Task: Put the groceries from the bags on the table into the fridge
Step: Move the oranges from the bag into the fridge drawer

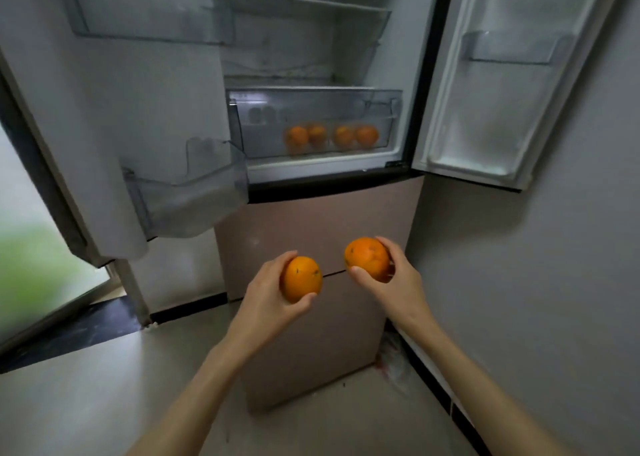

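A person stood facing an open fridge (311,74), seen from a head-worn camera looking forward and down, with both bare forearms reaching out from the bottom of the view.

The left hand (273,292) held an orange (300,279), fingers curled over its top and the thumb wrapped under its lower edge. The right hand (394,275) held a second orange (367,258), fingers curved round its far side and the thumb pressed against its lower left. The two fruits were near each other but apart, the right one slightly higher. Both were held in front of the fridge's closed pinkish lower doors (311,233), below the open upper compartment.

Both upper doors stood open. The left door (114,126) carried clear plastic door bins (187,192), and the right door (502,84) had a small clear bin near its top. Inside, a glass shelf (301,5) sat above a transparent crisper drawer (311,102). Four oranges (330,135) lay in a row at the bottom of that drawer, visible through its clear front, in two close pairs.

The floor (86,386) was pale beige with a dark skirting strip along the wall. A crumpled clear plastic bag (393,355) lay on the floor in the gap between the fridge's right side and the grey wall (536,282).
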The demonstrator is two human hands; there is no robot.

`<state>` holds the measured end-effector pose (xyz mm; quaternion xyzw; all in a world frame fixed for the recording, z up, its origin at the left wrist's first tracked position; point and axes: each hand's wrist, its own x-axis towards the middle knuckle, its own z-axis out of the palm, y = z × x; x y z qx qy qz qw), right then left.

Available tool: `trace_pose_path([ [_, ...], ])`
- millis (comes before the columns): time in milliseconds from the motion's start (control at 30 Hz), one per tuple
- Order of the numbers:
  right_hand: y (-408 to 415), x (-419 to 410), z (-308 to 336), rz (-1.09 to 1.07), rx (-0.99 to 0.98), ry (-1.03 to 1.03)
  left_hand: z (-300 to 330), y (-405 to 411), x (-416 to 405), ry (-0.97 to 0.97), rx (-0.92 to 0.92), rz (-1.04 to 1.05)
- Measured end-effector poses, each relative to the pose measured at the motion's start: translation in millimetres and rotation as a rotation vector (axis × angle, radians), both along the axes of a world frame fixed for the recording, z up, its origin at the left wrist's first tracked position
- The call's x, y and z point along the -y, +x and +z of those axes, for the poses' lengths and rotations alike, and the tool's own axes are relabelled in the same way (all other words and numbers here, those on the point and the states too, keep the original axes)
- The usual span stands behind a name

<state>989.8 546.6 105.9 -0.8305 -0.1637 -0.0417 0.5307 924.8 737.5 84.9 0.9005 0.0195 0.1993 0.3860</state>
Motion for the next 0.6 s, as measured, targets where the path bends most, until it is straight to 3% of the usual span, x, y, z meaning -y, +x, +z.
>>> trace_pose_path([
  [233,146,-9,48,-0.017,0.13,0.008,43,143,1,-0.094,0.116,0.019],
  [600,311,-41,132,-0.079,0.31,0.172,165,329,-13,0.081,0.464,0.154],
])
